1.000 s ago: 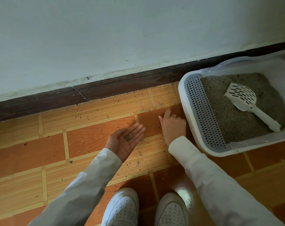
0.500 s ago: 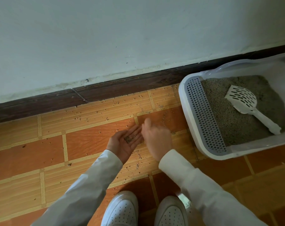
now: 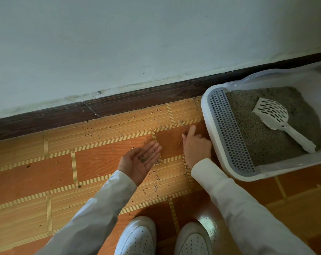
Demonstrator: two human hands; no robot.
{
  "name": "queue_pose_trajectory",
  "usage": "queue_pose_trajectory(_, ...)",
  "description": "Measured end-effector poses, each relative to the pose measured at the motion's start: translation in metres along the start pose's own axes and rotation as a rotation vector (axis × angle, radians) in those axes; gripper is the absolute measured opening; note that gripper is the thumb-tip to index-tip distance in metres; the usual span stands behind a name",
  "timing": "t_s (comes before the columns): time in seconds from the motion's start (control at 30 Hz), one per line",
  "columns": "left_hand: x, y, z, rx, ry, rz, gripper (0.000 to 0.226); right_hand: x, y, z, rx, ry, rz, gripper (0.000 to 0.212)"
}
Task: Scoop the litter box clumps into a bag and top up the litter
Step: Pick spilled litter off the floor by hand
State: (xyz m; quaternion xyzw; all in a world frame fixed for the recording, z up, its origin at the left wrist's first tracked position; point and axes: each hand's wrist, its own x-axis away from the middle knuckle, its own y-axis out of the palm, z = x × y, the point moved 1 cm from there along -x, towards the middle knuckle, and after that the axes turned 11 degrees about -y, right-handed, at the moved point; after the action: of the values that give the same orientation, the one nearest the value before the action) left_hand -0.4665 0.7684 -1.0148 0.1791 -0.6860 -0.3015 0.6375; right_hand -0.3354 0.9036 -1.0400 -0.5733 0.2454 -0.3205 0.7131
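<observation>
A white litter box [image 3: 213, 144] with a grey perforated step sits on the floor at the right, filled with grey litter [image 3: 262, 144]. A white slotted scoop [image 3: 277, 118] lies on the litter, handle pointing right and toward me. My left hand [image 3: 139, 162] is held palm up over the tiles, a small heap of grey granules lying on its straight fingers. My right hand [image 3: 195, 146] is down on the floor just left of the box, back up, index finger stretched toward scattered granules [image 3: 183, 124]; whether it pinches any is hidden.
Litter granules are strewn over the orange wood-pattern tiles [image 3: 100, 159] from the dark skirting board [image 3: 119, 105] to my white shoes [image 3: 137, 236]. A pale wall stands behind. No bag is in view.
My right hand went from the floor by the box to my left palm and is back at the floor beside the box. The left hand stays palm up.
</observation>
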Motion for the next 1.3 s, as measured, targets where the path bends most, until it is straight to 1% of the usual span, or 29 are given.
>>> queue_pose_trajectory(0.07,0.001,0.0,-0.001,0.0,-0.004,-0.005,0.043,-0.004,0.003,-0.003,0.041,-0.024,-0.026,0.029)
queue_pose_trajectory(0.13,0.002,-0.001,-0.001,-0.005,-0.006,-0.007,0.042,-0.005,0.004,-0.006,0.089,-0.074,-0.038,0.021)
queue_pose_trajectory(0.27,0.001,-0.002,-0.001,-0.001,-0.011,-0.004,0.042,-0.004,0.007,-0.01,0.104,-0.171,0.021,0.014)
queue_pose_trajectory(0.37,0.001,-0.003,-0.001,0.004,-0.014,-0.003,0.042,-0.001,0.009,-0.012,0.084,-0.206,0.065,0.015)
queue_pose_trajectory(0.47,0.001,-0.002,-0.001,-0.01,-0.011,0.002,0.042,0.001,0.009,-0.016,0.051,-0.219,0.091,0.026)
queue_pose_trajectory(0.6,0.001,0.0,-0.002,-0.021,-0.011,0.002,0.041,0.002,0.009,-0.02,0.085,-0.256,0.088,0.017)
queue_pose_trajectory(0.73,0.002,-0.001,-0.003,-0.023,-0.006,0.007,0.041,0.002,0.005,-0.017,0.081,-0.278,0.097,0.02)
queue_pose_trajectory(0.8,0.002,-0.002,-0.003,-0.019,0.003,0.013,0.042,0.004,0.0,-0.019,0.045,-0.287,0.121,0.02)
queue_pose_trajectory(0.9,0.0,-0.002,-0.003,-0.021,0.021,0.03,0.042,0.011,-0.015,-0.036,-0.025,-0.32,0.206,0.016)
queue_pose_trajectory(0.97,-0.001,0.0,-0.004,-0.043,0.04,0.07,0.038,0.022,-0.026,-0.055,-0.091,-0.404,0.263,0.011)
queue_pose_trajectory(1.03,-0.001,0.001,-0.006,-0.074,0.05,0.101,0.036,0.032,-0.032,-0.069,-0.093,-0.471,0.3,0.011)
queue_pose_trajectory(1.1,-0.001,0.002,-0.006,-0.064,0.047,0.094,0.037,0.028,-0.033,-0.066,-0.106,-0.423,0.303,0.014)
queue_pose_trajectory(1.17,-0.001,0.002,-0.004,-0.041,0.025,0.048,0.041,0.014,-0.028,-0.046,-0.144,-0.282,0.255,0.022)
queue_pose_trajectory(1.23,0.0,0.002,-0.001,-0.033,0.009,0.019,0.042,0.001,-0.019,-0.023,-0.102,-0.163,0.179,0.027)
queue_pose_trajectory(1.3,0.0,0.0,0.0,-0.022,0.007,0.004,0.042,-0.008,-0.009,-0.006,-0.017,-0.108,0.128,0.029)
